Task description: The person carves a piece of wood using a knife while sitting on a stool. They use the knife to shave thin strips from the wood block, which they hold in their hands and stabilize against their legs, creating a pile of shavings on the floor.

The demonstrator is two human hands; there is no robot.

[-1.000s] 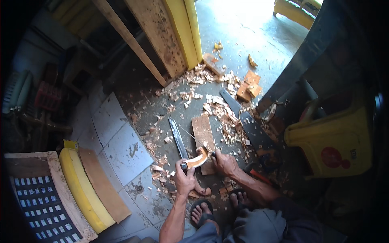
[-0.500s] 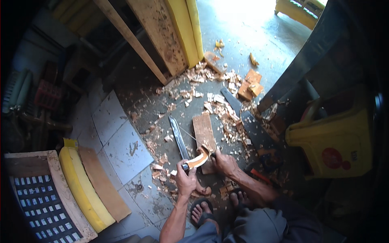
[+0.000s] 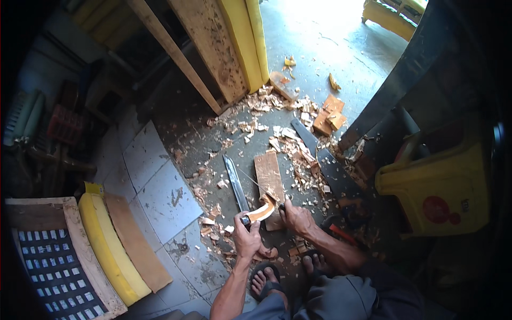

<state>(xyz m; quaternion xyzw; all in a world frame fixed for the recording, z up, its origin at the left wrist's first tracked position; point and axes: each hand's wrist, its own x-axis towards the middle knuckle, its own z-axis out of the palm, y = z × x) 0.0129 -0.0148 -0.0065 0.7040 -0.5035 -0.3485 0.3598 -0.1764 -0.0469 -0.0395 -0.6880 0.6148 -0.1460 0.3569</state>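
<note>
Left hand (image 3: pixel 247 241) pinches curved wood (image 3: pixel 261 213); right hand (image 3: pixel 298 219) clasps thin tool (image 3: pixel 282 206). Yellow stool (image 3: pixel 408 194), right: red emblem (image 3: pixel 438 209). Shavings (image 3: pixel 300 151) beside block's (image 3: pixel 268 172) right edge.

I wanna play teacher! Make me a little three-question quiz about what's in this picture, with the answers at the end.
1. True or false: wood shavings are scattered over the floor.

2. Choose one. The wooden piece between the left hand and the right hand is:
A) a ball
B) curved
C) star-shaped

3. Fill the gap: the big plastic thing with red spots, at the right of the picture, is coloured ____.

Key: 1. True. 2. B. 3. Yellow.
</note>
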